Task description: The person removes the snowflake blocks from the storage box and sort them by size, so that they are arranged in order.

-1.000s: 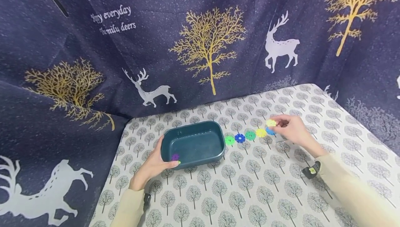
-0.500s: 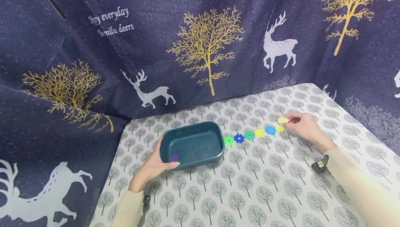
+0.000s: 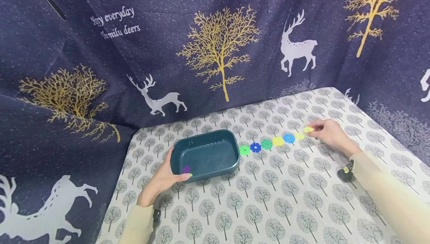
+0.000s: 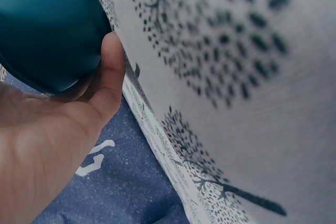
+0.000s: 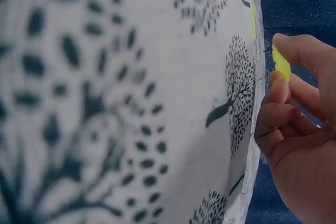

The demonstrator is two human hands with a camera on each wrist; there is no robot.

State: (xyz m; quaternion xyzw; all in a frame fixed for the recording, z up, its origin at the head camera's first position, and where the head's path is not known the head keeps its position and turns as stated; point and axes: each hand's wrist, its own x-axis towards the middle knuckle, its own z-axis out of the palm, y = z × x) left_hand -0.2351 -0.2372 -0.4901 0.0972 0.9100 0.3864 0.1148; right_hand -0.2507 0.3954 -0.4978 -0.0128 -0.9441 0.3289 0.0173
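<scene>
My left hand (image 3: 166, 176) holds the left end of a dark teal plastic tub (image 3: 209, 157), thumb at the near rim. Inside the tub, by that thumb, lies a purple notched disc (image 3: 186, 169). A small yellow-green bit (image 3: 190, 175) shows at the thumb tip; what it is I cannot tell. My right hand (image 3: 330, 132) pinches a yellow notched disc (image 5: 282, 65) between thumb and fingertips, just above the table. Left of it, a row on the cloth runs from a green disc (image 3: 244, 150) by the tub, through several colours, to another yellow disc (image 3: 299, 135).
A white cloth with printed trees (image 3: 235, 214) covers the table. Behind it and along both sides hangs a dark blue curtain (image 3: 161, 49) with deer and gold trees. The row's middle holds a dark blue disc (image 3: 255, 147) and a light blue disc (image 3: 289, 138).
A yellow disc now lies at the row's right end, uncovered as my right hand moved right. Another yellow disc, still pinched, has come lower towards the cloth. My left hand stays on the tub.
</scene>
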